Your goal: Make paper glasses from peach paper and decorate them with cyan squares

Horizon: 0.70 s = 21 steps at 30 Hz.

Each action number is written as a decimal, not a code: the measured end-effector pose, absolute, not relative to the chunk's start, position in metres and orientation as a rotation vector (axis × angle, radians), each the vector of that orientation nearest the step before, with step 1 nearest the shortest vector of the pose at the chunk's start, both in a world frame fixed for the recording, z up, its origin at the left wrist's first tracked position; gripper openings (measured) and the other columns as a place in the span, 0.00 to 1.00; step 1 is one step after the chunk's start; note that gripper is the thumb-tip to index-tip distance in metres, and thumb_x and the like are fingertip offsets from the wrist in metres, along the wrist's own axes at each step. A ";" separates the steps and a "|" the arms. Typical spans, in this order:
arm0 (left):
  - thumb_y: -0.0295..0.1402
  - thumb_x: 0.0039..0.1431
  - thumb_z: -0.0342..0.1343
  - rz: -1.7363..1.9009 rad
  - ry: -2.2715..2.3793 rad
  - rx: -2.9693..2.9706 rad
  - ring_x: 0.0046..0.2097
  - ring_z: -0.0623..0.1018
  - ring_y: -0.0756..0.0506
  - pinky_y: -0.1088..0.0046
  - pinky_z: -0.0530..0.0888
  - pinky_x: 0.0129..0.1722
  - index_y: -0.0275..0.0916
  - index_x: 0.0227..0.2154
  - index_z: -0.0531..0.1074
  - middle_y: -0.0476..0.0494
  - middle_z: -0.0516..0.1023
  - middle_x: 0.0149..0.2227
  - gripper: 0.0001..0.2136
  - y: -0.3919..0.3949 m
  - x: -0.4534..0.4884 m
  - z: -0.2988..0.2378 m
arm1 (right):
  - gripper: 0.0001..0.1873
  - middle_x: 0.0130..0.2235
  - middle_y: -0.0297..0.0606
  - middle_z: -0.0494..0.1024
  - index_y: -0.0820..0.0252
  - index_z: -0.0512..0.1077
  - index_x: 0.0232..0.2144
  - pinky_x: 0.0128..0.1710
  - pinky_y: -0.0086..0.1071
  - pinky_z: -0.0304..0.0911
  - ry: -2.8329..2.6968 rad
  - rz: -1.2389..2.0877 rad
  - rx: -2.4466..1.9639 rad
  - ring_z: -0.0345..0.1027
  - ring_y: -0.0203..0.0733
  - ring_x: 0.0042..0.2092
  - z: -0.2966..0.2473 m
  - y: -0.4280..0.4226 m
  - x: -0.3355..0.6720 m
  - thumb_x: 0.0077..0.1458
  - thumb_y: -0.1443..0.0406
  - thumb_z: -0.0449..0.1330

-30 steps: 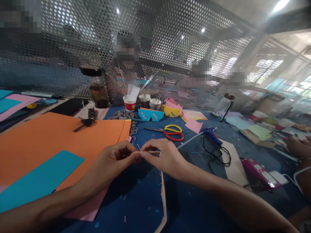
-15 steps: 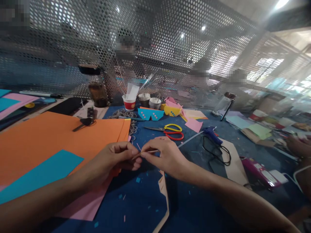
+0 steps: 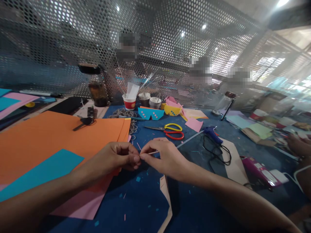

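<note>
Over the blue tabletop, my left hand and my right hand meet fingertip to fingertip. Both are closed in a pinch on a thin pale strip, probably paper, whose left end disappears between the fingertips. Below my right hand is a long folded beige paper piece; whether it joins the strip I cannot tell. Scissors with one yellow and one red handle lie beyond my hands. Large orange sheets and a blue paper piece lie by my left arm.
Blue paper glasses and yellow ones stand farther back, near a red-and-white cup. A blue glue gun with a black cord lies right. Behind is a perforated metal screen. Another person's hand shows at far right.
My fingertips have shifted slightly along the thin strip, and less of it shows at my left fingers. The folded beige paper has moved a little down and right.
</note>
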<state>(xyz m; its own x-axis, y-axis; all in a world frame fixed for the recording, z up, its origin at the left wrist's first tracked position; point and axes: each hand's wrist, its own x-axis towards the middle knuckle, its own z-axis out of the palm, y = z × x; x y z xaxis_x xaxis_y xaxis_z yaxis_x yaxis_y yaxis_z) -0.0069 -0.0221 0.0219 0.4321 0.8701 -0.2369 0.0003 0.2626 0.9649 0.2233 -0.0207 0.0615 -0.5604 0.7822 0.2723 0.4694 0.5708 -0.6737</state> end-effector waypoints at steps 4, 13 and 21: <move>0.45 0.56 0.72 0.741 1.036 1.314 0.30 0.76 0.49 0.77 0.71 0.29 0.41 0.30 0.83 0.48 0.81 0.28 0.13 -0.024 -0.007 0.023 | 0.06 0.35 0.31 0.86 0.56 0.80 0.34 0.58 0.44 0.64 -2.258 0.753 -1.013 0.79 0.40 0.40 0.063 -0.021 0.222 0.64 0.71 0.68; 0.45 0.58 0.66 0.686 1.156 1.514 0.23 0.61 0.53 0.80 0.56 0.19 0.41 0.31 0.81 0.52 0.74 0.25 0.12 -0.029 -0.005 0.029 | 0.04 0.33 0.30 0.85 0.56 0.80 0.39 0.44 0.33 0.70 -2.187 0.964 -1.074 0.81 0.39 0.39 0.062 -0.020 0.221 0.64 0.70 0.67; 0.45 0.61 0.62 0.762 1.202 1.710 0.23 0.64 0.51 0.79 0.60 0.20 0.42 0.30 0.81 0.53 0.74 0.23 0.12 -0.030 0.000 0.031 | 0.04 0.32 0.31 0.85 0.57 0.79 0.38 0.45 0.33 0.68 -2.198 0.938 -1.099 0.80 0.38 0.38 0.065 -0.020 0.220 0.64 0.71 0.67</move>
